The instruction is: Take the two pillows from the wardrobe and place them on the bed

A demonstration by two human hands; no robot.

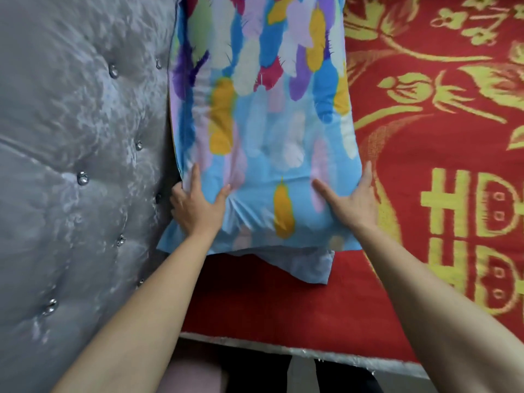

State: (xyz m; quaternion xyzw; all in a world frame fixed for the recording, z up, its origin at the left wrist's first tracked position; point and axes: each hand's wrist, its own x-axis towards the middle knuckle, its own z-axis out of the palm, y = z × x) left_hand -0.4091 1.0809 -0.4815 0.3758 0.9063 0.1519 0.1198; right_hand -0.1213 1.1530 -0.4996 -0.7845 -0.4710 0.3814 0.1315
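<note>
A pillow in a light blue case with coloured feather shapes lies on the bed, lengthwise against the headboard. My left hand grips its near left corner, thumb on top and fingers at the edge. On the near right side, my right hand presses and holds the pillow's edge. A loose flap of the case sticks out toward me. Only one pillow is in view.
A grey tufted headboard with shiny buttons fills the left side. The bed is covered by a red blanket with yellow patterns. The near edge of the bed shows a silvery trim; dark floor lies below it.
</note>
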